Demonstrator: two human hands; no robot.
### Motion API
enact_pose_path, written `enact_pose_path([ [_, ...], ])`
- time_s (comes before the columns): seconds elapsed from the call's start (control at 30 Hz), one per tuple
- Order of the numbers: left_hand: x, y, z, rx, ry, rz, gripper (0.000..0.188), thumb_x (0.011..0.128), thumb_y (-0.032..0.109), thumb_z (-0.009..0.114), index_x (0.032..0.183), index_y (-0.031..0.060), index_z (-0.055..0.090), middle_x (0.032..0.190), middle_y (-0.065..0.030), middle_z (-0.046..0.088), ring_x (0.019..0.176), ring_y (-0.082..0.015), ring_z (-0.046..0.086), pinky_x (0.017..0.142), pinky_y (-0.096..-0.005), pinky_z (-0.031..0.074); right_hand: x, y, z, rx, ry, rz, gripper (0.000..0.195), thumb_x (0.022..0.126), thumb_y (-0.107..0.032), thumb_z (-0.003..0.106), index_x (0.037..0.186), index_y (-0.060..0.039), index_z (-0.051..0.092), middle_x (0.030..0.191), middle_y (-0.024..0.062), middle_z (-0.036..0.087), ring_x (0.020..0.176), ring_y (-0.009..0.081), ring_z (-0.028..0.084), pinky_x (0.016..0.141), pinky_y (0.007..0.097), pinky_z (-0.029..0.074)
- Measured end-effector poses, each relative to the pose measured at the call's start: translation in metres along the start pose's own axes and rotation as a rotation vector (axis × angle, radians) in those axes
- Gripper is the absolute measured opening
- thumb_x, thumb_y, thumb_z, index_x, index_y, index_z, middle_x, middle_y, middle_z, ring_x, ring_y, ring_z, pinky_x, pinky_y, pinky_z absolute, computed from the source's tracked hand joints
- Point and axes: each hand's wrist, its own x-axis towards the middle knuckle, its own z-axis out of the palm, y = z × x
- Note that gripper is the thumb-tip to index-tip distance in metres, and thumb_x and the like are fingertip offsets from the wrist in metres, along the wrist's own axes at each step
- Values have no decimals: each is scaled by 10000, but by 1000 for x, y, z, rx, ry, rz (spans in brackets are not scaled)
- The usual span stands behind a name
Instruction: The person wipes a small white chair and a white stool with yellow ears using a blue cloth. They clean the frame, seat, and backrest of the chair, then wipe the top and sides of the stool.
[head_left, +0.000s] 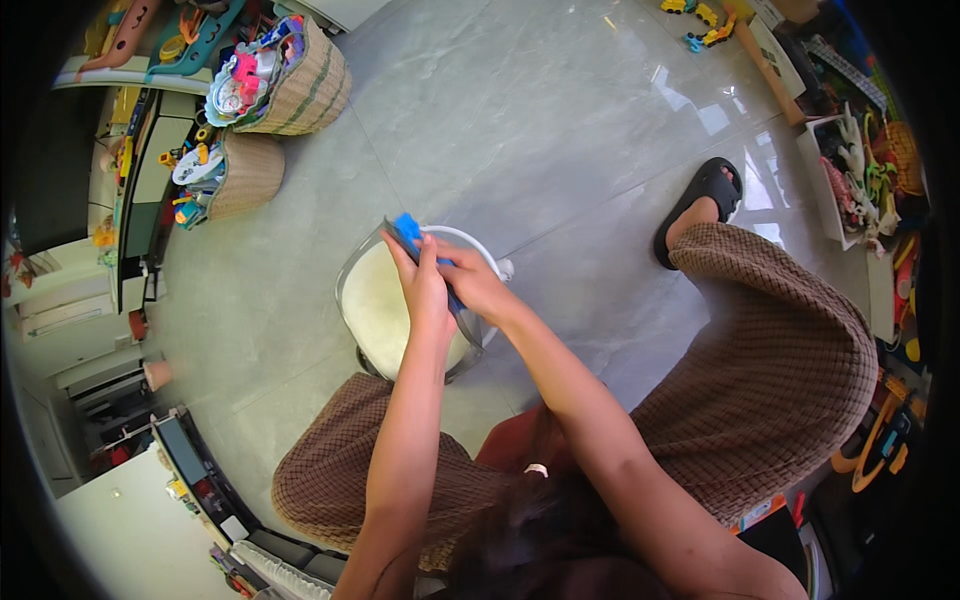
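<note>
Before me on the floor stands a bucket (375, 307) with a clear grey rim, a white arched handle (472, 240) and a pale yellowish inside. Above it, my left hand (426, 289) and my right hand (476, 279) come together around a long blue object (407, 226). Its blue end sticks out past my fingertips, and more blue shows between the palms. A dark, see-through edge runs along it. What exactly the blue object is, I cannot tell, as my fingers cover most of it.
Two woven baskets (319, 82) (251, 172) full of toys stand at the upper left. Toy vehicles (701, 19) lie at the upper right, near a white bin (829, 184) of toys. My slippered foot (701, 210) rests on the grey tiled floor (540, 135).
</note>
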Motion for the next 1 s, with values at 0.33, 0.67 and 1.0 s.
enact_pose_path([
  [0.33,-19,69,5,-287,-54,111,491,1013,238,425,1460,122,261,1386,-104,419,1232,-235,461,994,-380,427,-7,-62,41,-676,-53,-608,383,781,56,503,1150,27,601,1272,238,539,1234,437,438,1063,472,339],
  [0.67,-70,131,-26,-489,-301,-278,499,993,472,382,1369,144,371,1346,-123,504,1148,-257,533,984,-439,428,-79,-106,88,-1081,-124,-743,415,696,91,514,1099,55,606,1227,225,544,1216,431,458,1024,462,396],
  [1.0,-139,91,-42,-380,-427,65,616,1008,468,340,1463,67,235,1438,-153,382,1301,-237,411,1060,-411,358,-101,-95,102,-1189,95,-877,386,751,66,516,1127,51,602,1320,207,514,1244,426,446,1016,453,399],
])
